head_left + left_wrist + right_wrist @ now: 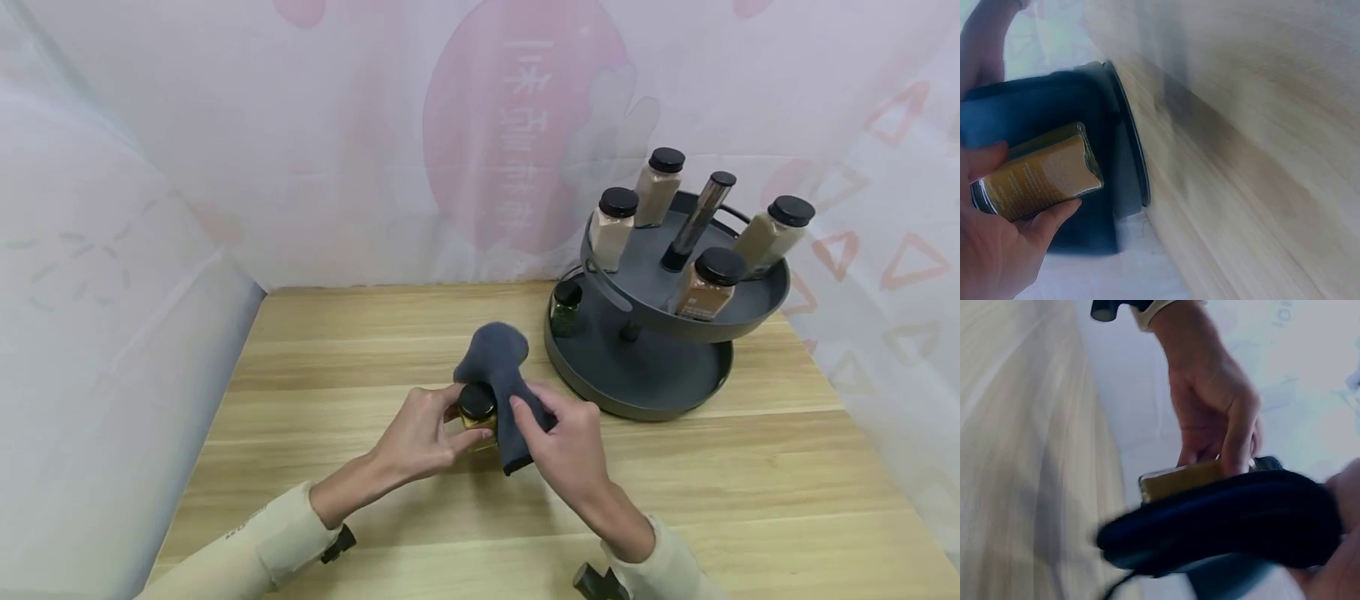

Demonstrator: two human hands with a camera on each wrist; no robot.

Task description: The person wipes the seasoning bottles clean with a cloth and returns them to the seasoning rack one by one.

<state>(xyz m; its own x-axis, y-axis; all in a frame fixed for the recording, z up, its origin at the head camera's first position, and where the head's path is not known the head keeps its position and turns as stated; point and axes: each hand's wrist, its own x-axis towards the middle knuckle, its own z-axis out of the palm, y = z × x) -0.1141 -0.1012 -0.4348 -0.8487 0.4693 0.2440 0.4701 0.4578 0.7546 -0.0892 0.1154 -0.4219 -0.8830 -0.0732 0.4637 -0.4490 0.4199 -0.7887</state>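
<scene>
My left hand (423,437) grips a small square glass spice jar (1047,178) with a black lid (477,401) and yellowish-brown contents. Thumb and fingers pinch its sides, and the left wrist view shows it tipped, with printed text on one face. A dark grey cloth (501,375) is pinched by my right hand (572,442), thumb on top. The cloth hangs right against the jar's right side and covers part of it. In the right wrist view the folded cloth (1222,522) hides the jar's lower side.
A dark two-tier round rack (637,392) stands at the back right of the wooden table (337,350). Several black-lidded spice jars, such as one with pale powder (612,237), stand on its upper tier. A dark green jar (565,308) sits on the lower tier. Printed curtains (360,167) enclose the table.
</scene>
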